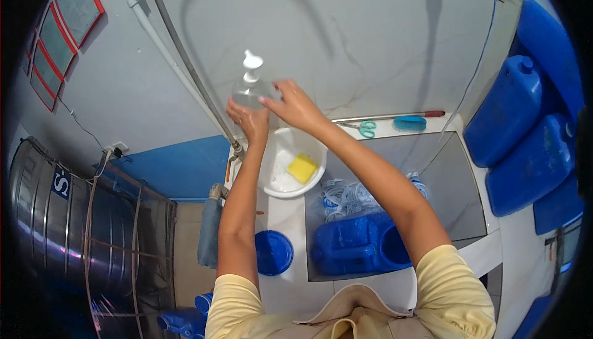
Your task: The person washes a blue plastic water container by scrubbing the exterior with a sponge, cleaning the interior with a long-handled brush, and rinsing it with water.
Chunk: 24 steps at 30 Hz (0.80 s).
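Observation:
A clear pump bottle [250,92] with a white pump top is held upright against the pale wall in the head view. My left hand [248,120] grips its lower left part, fingers wrapped on it. My right hand [296,107] holds its right side, thumb across the front. Below my hands sits a white basin [275,178] with a yellow sponge [302,167] inside. On the ledge right of the basin lie teal-handled scissors [367,129], a blue brush [409,123] and a metal rod with a dark red grip [435,113].
A recessed sink [451,184] holds a blue jug [343,246] and tangled clear plastic items. A blue lid [273,251] sits left of it. Blue jerrycans [500,110] line the right side. A steel tank [62,215] stands left; pipes [154,36] run down the wall.

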Tool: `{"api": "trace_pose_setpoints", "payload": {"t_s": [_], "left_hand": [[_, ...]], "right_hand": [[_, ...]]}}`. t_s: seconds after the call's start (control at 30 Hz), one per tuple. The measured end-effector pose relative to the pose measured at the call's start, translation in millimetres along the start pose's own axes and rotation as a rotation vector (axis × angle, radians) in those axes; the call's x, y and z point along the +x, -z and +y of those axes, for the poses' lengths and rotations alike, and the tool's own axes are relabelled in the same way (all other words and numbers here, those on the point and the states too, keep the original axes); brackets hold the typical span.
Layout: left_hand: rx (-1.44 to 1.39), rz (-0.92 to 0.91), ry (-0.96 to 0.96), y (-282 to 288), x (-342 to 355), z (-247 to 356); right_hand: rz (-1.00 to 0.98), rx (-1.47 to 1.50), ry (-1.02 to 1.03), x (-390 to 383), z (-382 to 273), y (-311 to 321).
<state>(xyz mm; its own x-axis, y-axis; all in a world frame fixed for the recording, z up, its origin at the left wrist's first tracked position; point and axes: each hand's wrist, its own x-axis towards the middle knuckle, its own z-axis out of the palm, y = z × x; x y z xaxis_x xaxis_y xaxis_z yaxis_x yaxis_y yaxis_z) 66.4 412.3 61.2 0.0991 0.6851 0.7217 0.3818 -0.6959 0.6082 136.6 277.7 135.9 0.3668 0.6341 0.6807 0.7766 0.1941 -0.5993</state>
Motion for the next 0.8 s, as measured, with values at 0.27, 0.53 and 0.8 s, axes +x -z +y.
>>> {"api": "trace_pose_setpoints", "payload": {"t_s": [0.27,0.53,0.8], "left_hand": [[-0.027,-0.255,-0.187,104.9,22.1,103.4],[-0.825,-0.985,0.406,170.3,9.2,102.8],[-1.558,-1.046,0.912,206.0,-39.4,92.1]], "right_hand": [[0.021,-0.001,-0.025,71.8,-72.3,42.7],[-0.479,1.227,-0.159,37.9,-50.0,64.9],[-0.576,1.785,-0.118,-8.9,-55.5,31.0]]}}
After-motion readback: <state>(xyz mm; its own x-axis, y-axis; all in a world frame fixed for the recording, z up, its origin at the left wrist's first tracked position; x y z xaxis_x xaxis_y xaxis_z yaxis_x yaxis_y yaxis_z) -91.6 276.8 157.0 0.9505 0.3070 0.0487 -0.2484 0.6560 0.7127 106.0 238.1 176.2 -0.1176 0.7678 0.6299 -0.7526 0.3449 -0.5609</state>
